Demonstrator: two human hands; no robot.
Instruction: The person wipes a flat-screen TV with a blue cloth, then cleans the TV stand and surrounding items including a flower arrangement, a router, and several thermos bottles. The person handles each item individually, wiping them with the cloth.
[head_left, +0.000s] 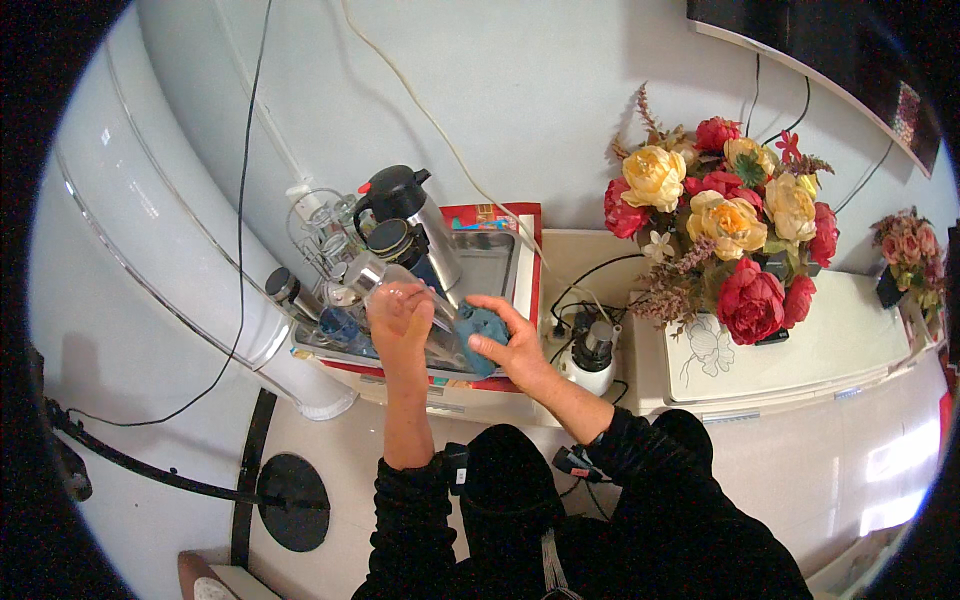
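Observation:
My left hand (403, 326) is closed around a clear bottle (444, 309) with a silver cap, which it holds tilted over the metal tray (491, 251). In my right hand (514, 346) is a blue cloth (480, 337), pressed against the bottle's lower end. Just beyond the bottle stand a steel vacuum jug (431, 225) with a black lid and a dark-lidded container (394, 244). Left of my left hand, drinking glasses (326, 240) hang on a wire rack. A blue glass (339, 324) and a dark-capped flask (289, 289) are at the tray's left side.
A small white appliance (589, 367) with cables stands right of the tray. Artificial flowers (727, 195) rise above the white cabinet (825, 360). A tall white appliance (165, 195) borders the left, with a black cable (241, 225) hanging before it. A round black base (292, 502) rests on the floor.

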